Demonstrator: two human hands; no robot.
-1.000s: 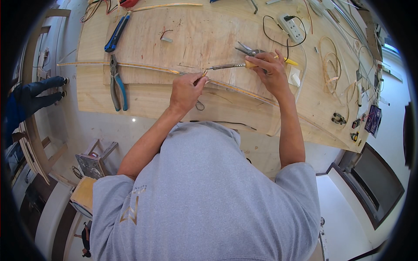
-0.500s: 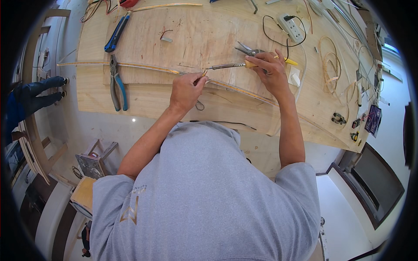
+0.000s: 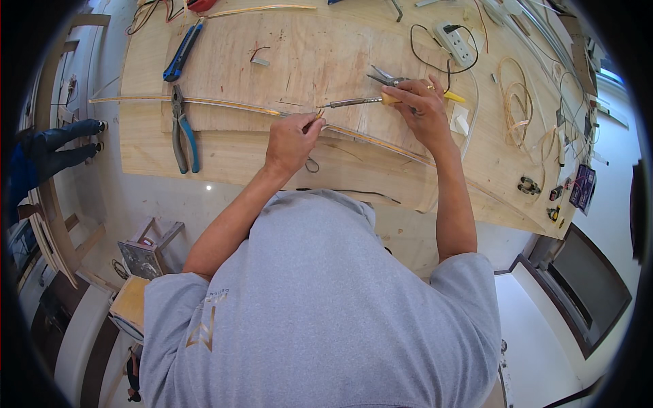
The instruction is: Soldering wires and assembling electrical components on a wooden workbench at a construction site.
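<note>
In my right hand is a soldering iron, gripped by its pale handle, its metal shaft pointing left. The iron's tip is right by the fingertips of my left hand. Those fingers are pinched on the small yellowish end of an LED strip; the fingers partly hide it, and I cannot tell whether the tip touches it. A long LED strip runs across the board beneath my left hand. Pliers with yellow handles lie just beyond my right hand, partly covered by it.
Blue-and-grey pliers lie across the strip at left, below a blue utility knife. A white power strip with a black cord is at the far right. Coiled strips and small parts cover the board's right side. A stool stands left.
The soldering iron's tip has shifted very slightly to the left, along with my right hand. My left hand keeps its pinch in the same place.
</note>
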